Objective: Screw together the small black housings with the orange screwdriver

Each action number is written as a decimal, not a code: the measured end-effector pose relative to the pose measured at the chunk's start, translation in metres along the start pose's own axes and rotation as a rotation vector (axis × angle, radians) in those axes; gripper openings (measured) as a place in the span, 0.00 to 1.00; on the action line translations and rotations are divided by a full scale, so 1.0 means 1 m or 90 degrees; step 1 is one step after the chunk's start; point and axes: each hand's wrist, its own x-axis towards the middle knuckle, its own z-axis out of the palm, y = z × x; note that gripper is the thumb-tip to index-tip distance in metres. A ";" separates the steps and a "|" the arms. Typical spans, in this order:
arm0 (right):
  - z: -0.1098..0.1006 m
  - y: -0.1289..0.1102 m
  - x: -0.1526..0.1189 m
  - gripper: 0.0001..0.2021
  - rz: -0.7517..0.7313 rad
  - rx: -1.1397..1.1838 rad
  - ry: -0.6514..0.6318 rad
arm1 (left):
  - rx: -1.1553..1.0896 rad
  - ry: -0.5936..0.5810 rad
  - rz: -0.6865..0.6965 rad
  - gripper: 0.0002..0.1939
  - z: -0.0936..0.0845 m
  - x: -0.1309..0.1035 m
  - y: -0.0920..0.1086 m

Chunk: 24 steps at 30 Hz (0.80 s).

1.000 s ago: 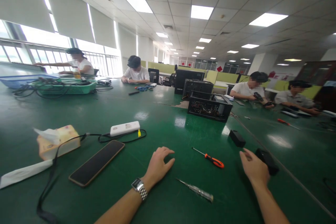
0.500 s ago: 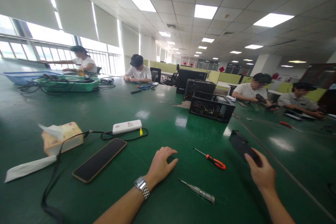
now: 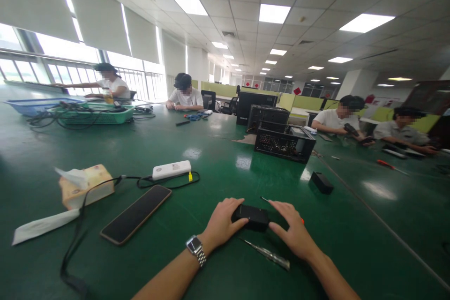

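A black box-shaped part (image 3: 256,218) lies on the green table in front of me. My left hand (image 3: 225,220) grips its left end, thumb on the near side and fingers on the far side. At its right end is my right hand (image 3: 290,227), thumb and fingers spread apart around the corner. A clear-handled screwdriver (image 3: 270,254) lies just nearer to me. Beneath my right hand, an orange and black screwdriver (image 3: 264,199) is mostly hidden. A second black part (image 3: 321,183) rests farther off to the right.
On the left are a phone (image 3: 136,214), a white power strip (image 3: 171,169) with a black cable and a tissue pack (image 3: 87,186). Black computer cases (image 3: 284,143) stand beyond. Green basket (image 3: 96,115) holds cables. Several people sit around the table (image 3: 211,150).
My right hand has moved left to the middle, bringing a black part between my hands. My left hand now grips its left end. Another black part stays on the table at the right.
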 end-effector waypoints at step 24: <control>-0.020 0.008 -0.009 0.13 0.147 0.109 -0.037 | -0.016 0.102 -0.003 0.18 -0.010 -0.003 -0.002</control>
